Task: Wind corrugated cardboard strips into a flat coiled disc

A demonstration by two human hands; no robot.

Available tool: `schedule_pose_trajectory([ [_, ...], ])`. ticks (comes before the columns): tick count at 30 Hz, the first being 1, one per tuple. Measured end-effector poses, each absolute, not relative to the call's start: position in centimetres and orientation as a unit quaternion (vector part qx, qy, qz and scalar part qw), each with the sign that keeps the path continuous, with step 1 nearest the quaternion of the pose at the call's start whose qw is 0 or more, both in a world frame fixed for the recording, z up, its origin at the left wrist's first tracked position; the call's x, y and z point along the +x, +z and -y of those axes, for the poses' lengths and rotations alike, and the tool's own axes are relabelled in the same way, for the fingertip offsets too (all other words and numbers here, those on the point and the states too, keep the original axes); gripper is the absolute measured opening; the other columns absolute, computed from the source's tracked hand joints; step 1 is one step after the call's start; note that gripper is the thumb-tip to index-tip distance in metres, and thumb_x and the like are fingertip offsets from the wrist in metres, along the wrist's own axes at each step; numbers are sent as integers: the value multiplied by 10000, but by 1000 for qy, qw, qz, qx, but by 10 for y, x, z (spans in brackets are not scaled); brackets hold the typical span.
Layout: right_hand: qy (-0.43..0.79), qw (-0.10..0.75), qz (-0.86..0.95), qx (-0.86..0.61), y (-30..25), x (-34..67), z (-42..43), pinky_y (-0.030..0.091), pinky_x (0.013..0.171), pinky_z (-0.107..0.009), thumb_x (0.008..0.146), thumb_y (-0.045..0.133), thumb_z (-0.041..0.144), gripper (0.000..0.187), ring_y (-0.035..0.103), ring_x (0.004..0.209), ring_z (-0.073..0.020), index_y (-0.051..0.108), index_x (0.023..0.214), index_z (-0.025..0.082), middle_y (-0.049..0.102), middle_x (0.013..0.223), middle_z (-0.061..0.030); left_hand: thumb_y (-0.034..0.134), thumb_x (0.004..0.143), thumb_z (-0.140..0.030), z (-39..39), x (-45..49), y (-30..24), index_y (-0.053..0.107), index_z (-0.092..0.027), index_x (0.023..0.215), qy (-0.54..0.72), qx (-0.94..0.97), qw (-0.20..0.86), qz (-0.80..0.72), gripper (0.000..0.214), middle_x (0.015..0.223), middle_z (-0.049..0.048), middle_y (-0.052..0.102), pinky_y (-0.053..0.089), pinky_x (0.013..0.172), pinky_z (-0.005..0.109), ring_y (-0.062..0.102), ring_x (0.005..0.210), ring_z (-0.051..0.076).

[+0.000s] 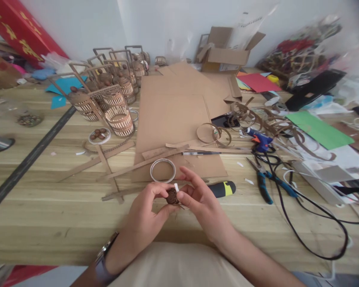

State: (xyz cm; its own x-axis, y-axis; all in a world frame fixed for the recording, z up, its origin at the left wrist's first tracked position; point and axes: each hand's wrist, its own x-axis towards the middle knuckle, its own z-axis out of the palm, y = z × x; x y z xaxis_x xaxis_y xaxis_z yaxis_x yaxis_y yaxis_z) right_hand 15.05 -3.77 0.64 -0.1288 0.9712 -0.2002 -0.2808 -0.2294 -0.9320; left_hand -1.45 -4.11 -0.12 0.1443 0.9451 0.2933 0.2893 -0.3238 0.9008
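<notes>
Just in front of my body both hands meet at a small, dark brown, rough round piece (172, 196); its exact kind is unclear. My left hand (149, 209) pinches it between thumb and fingers from the left. On its right side rest the thumb and fingertips of my right hand (202, 203), beside a short white strip (176, 187) that sticks up from the piece. Right behind the hands lies a ring-shaped tape roll (152, 169). A black and lime-yellow handle (223, 189) shows past my right hand, its other end hidden.
Several small slatted baskets with tall handles (119, 119) stand at the back left, near a bowl of brown balls (99, 136). Cardboard sheets (173, 111) and thin strips (146, 161) cover the middle. Rightward lie pliers (261, 179), a blue glue gun (260, 140) and a looping black cable (287, 229).
</notes>
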Motion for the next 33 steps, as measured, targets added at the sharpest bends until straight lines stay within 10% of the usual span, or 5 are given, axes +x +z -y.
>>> schedule_pose_trajectory([
  [5,552,507,485,-451,5,153,40,462,626,-258,838,727,443,201,520,707,-119,711,866,244,564,911,-17,695,839,-152,42,-16,3,502,-249,866,452,687,337,-459,218,1013,22,745,561,782,271,717,937,173],
  [19,598,419,517,-447,10,166,37,561,766,-332,839,714,359,241,672,799,-172,749,1046,241,751,911,-39,575,913,-75,34,-20,1,497,-226,857,412,820,123,-378,179,932,75,705,568,817,335,707,985,221],
  [33,483,471,511,-533,8,153,32,551,658,-317,812,668,286,153,679,701,-190,769,907,221,757,773,-43,608,955,-220,29,-13,-1,582,-209,1254,419,811,125,-388,301,1101,125,724,589,878,375,691,999,234],
])
